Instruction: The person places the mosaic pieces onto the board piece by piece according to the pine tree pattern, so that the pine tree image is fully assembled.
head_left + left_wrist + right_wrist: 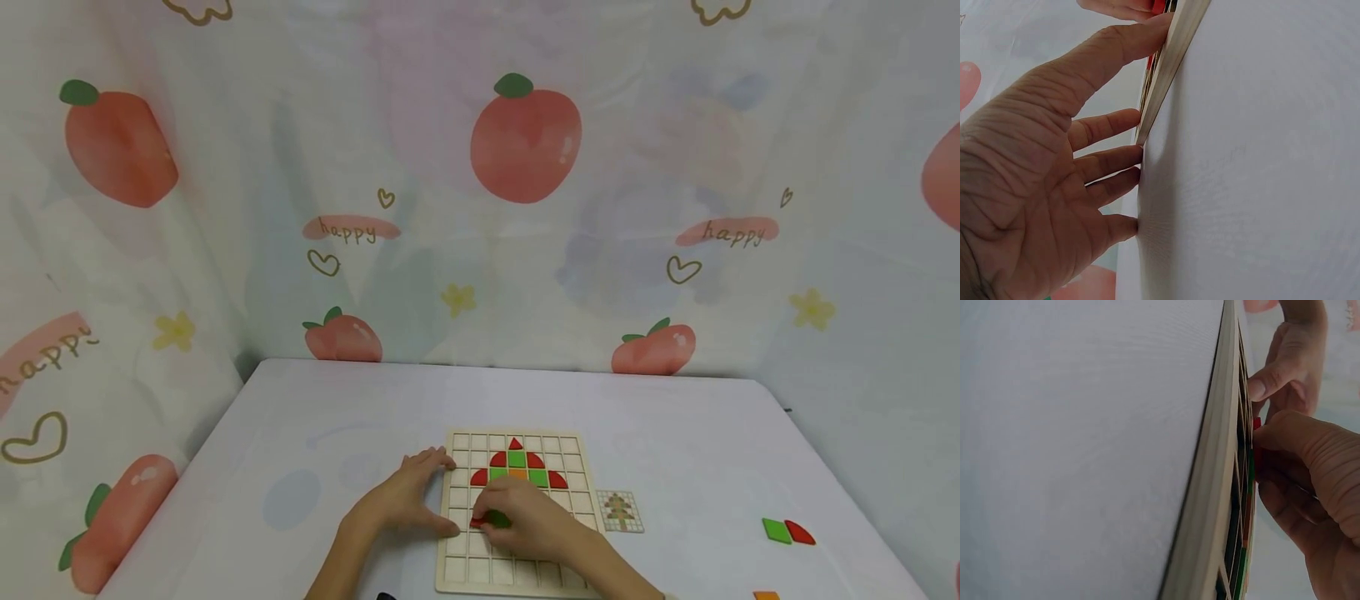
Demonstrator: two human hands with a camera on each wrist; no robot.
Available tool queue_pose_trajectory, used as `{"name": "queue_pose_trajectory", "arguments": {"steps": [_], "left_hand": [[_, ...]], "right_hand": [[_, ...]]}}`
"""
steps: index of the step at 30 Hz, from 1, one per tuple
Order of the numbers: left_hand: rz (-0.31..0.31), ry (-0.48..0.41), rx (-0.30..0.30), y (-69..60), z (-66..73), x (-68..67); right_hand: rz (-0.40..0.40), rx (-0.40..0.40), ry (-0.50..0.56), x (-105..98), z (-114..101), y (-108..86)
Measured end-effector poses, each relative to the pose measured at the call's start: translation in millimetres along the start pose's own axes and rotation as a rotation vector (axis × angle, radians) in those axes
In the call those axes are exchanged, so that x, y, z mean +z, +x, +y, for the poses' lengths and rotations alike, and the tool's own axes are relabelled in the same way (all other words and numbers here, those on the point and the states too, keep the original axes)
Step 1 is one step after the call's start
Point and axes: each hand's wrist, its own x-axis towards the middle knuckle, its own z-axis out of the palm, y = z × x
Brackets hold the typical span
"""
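A wooden grid board (477, 571) lies on the table, bearing red, green and orange flat pieces in a stepped pattern. My left hand (408, 497) rests at the board's left edge, fingers spread, with the thumb on its rim in the left wrist view. Over the board's middle, my right hand (531, 518) pinches a small red piece (1257, 440) between thumb and fingers. A green piece (497, 519) shows partly beneath that hand. Some cells and pieces are hidden under the right hand.
A small pattern card (620, 511) with a tree picture lies right of the board. Farther right are a green square (777, 531), a red rounded piece (801, 532) and an orange piece (767, 595) cut by the frame. Printed cloth surrounds the white table (337, 433).
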Motion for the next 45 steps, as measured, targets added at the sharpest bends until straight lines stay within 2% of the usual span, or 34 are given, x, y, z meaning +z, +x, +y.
{"name": "queue_pose_trajectory", "arguments": {"steps": [6,18,23,26,33,41,45], "left_hand": [[0.004,-0.002,0.01,0.6,2.8,-0.4],[0.003,0.014,0.018,0.3,2.3,-0.2],[0.009,0.012,0.054,-0.1,1.0,0.9],[0.009,0.016,0.052,0.1,0.9,1.2],[0.011,0.022,0.028,0.6,2.0,1.5],[0.019,0.01,0.012,-2.2,5.5,0.4],[0.02,0.004,0.007,-2.6,4.8,0.4]], "right_hand": [[-0.023,0.009,-0.009,1,0,1.0],[-0.01,-0.052,-0.015,4,0,-2.3],[-0.019,-0.025,-0.017,4,-1,-3.1],[-0.026,0.004,-0.009,1,-2,-6.1],[0.046,0.013,0.031,-10,-3,-24.3],[0.154,0.01,-0.021,-22,11,-54.7],[0.163,0.066,-0.037,-29,15,-69.9]]}}
